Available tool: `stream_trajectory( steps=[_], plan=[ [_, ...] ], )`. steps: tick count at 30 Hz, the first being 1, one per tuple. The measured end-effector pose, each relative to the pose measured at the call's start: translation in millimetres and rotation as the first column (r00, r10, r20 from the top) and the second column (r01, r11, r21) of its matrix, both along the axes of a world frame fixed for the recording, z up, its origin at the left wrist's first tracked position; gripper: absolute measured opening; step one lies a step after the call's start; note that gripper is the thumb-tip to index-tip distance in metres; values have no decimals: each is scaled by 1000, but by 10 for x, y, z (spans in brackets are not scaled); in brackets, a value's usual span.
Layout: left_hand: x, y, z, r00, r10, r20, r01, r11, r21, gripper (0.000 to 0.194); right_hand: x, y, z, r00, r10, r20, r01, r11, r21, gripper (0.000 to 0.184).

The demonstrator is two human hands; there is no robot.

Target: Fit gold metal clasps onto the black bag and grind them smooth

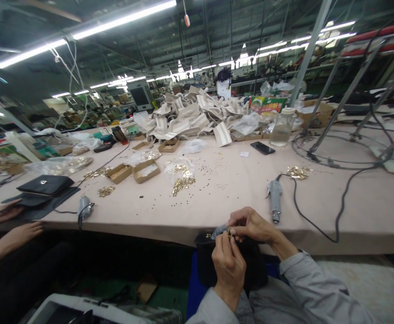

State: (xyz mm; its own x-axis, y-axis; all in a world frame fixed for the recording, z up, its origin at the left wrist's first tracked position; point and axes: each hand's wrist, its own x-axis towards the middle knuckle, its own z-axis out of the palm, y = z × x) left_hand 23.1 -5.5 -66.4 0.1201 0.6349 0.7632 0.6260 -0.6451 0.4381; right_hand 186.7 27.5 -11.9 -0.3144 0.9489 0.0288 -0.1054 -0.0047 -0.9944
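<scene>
At the table's front edge, a black bag [232,265] rests on my lap with its upper edge against the table. My left hand [229,265] reaches up over it, fingertips pinched at a small gold-coloured metal fitting [230,232]. From the other side, my right hand [252,225] is closed with thumb and fingers on the same fitting. A crumpled piece of bluish clear plastic [219,231] sticks out beside the fingertips. Another bit of gold hardware [208,236] shows at the bag's left end. The fingers hide most of the fitting.
A grey electric screwdriver [275,202] with a cord lies to the right; another electric screwdriver [85,207] lies left. Gold metal parts [183,184], small boxes [146,171], a phone [262,147] and a bottle [283,127] stand farther back. A co-worker's hands [21,234] are at far left.
</scene>
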Motion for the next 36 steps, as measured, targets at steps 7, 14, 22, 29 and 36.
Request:
stream_trajectory(
  steps=[7, 14, 22, 29, 36],
  plan=[
    [-33, 23, 20, 999, -14, -40, 14, 1000, -1, 23, 28, 2, 4, 993, 60, -98, -62, 998, -14, 28],
    [-52, 44, 8, 997, -40, -59, 37, 998, -41, 22, 52, 92, -13, 989, 81, -123, -87, 995, -43, 29],
    [-43, 81, 58, 998, -21, -63, 19, 999, -30, 23, 60, 163, -79, 982, 81, -170, -88, 995, -37, 31],
    [-32, 130, 120, 996, -30, -85, 26, 999, -38, 22, 121, 217, -109, 981, 114, -159, -115, 993, 9, 27],
    [-15, 144, 111, 987, -68, -147, 55, 994, -89, 21, 159, 249, -154, 974, 117, -194, -120, 993, -9, 29]
  ],
)
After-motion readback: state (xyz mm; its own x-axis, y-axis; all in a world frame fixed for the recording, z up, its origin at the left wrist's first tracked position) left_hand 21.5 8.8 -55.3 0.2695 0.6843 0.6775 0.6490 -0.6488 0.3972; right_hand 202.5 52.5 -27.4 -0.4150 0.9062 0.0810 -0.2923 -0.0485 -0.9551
